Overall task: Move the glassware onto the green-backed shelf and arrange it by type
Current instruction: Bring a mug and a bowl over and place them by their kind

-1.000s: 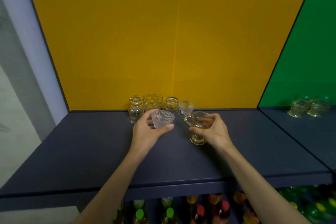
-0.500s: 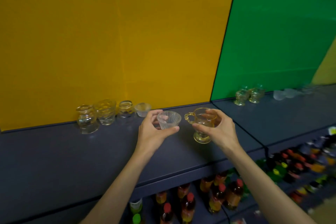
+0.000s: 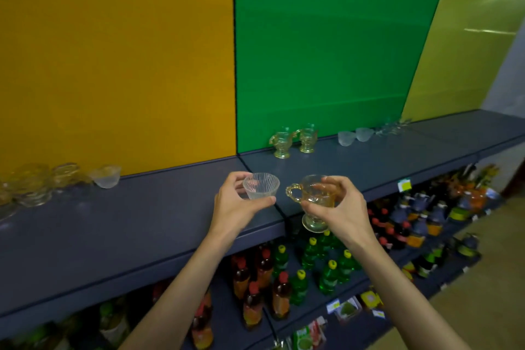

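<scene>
Glassware in transit: left hand (image 3: 235,202) holds a ribbed cup (image 3: 260,186), right hand (image 3: 341,207) a footed amber mug (image 3: 314,202); each best set beside its matching kind on the green-backed shelf (image 3: 369,162), upper right.

The glassware (image 3: 34,185) by the yellow panel was blurred and cut off at the left edge. Small items (image 3: 393,126) far along the green-backed shelf (image 3: 397,156) could not be identified.

Three footed amber cups (image 3: 312,202), three ribbed clear bowls (image 3: 261,185), and a blurred, uncountable jar cluster (image 3: 37,183).
</scene>
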`<state>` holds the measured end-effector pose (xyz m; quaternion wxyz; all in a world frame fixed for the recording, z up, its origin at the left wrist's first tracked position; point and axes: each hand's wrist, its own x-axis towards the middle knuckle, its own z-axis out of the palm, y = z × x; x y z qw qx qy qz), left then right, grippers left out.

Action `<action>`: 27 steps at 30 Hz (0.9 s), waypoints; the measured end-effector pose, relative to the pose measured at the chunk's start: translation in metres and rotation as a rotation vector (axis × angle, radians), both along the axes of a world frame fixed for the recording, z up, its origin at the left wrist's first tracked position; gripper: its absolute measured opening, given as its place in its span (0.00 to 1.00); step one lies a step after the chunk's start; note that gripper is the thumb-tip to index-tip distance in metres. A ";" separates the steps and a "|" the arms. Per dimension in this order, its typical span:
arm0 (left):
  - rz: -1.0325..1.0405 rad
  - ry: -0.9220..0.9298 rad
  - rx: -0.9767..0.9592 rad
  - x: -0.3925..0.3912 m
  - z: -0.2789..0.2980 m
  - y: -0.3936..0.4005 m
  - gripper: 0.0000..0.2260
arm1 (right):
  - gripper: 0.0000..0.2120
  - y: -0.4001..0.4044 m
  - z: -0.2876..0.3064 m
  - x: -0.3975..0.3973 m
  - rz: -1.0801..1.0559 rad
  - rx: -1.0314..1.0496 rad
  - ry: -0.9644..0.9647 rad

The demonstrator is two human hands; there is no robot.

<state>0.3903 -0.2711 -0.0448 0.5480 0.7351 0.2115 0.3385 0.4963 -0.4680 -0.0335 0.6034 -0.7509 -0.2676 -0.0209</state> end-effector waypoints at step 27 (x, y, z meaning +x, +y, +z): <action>0.312 0.063 -0.096 0.243 0.002 -0.053 0.28 | 0.32 -0.030 -0.006 0.275 0.117 -0.180 -0.107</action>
